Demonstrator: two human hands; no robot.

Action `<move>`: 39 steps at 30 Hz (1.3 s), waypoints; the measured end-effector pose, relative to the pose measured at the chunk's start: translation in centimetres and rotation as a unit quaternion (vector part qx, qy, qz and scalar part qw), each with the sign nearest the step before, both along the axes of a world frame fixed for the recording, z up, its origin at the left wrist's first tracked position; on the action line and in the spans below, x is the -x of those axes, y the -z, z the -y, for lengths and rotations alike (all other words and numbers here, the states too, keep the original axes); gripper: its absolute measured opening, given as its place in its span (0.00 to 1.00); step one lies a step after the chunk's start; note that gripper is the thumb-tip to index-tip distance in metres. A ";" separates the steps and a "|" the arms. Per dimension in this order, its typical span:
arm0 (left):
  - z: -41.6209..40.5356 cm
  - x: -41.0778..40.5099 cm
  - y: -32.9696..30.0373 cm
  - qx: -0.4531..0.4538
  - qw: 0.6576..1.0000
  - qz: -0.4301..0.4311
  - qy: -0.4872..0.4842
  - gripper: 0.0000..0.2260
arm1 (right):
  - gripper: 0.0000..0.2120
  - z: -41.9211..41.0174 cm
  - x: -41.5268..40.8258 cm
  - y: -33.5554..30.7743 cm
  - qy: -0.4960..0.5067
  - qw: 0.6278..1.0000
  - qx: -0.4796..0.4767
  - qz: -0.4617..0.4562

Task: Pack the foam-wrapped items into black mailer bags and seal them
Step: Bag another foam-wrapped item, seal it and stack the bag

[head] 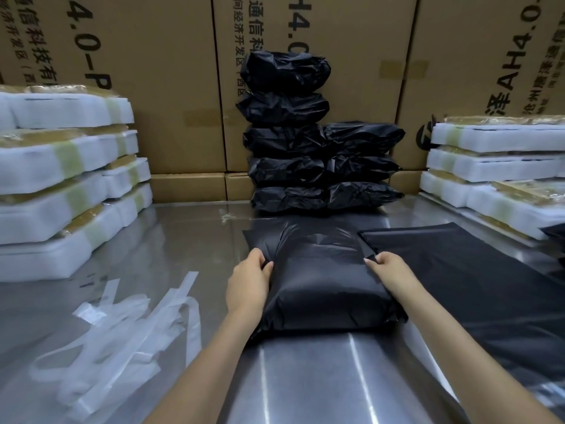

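Note:
A filled black mailer bag [324, 280] lies in front of me on the steel table [305, 377], its far end loose and flat. My left hand [249, 281] grips the bag's left side, thumb on top. My right hand [388, 269] pinches the bag's right side near a fold. The item inside is hidden by the bag. Foam-wrapped items are stacked at the left [61, 185] and at the right [495, 169]. Packed black bags [305, 142] are piled against the cartons at the back.
A stack of flat empty black mailer bags [477, 276] lies to the right of the one I hold. Several peeled clear strips [122, 338] litter the table at the left. Large cardboard cartons [171, 71] wall off the back.

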State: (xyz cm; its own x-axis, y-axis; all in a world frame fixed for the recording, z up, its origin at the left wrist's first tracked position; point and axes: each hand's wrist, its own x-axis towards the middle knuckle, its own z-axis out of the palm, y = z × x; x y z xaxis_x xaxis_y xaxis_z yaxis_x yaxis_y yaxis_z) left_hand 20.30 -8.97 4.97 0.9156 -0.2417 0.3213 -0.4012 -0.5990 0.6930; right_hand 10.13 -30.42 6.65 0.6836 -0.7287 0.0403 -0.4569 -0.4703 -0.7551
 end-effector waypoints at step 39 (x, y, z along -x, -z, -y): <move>-4.4 5.8 -2.2 -0.562 0.806 0.094 0.161 0.24 | 0.07 -2.3 4.7 -2.0 -0.137 0.943 0.040 -0.299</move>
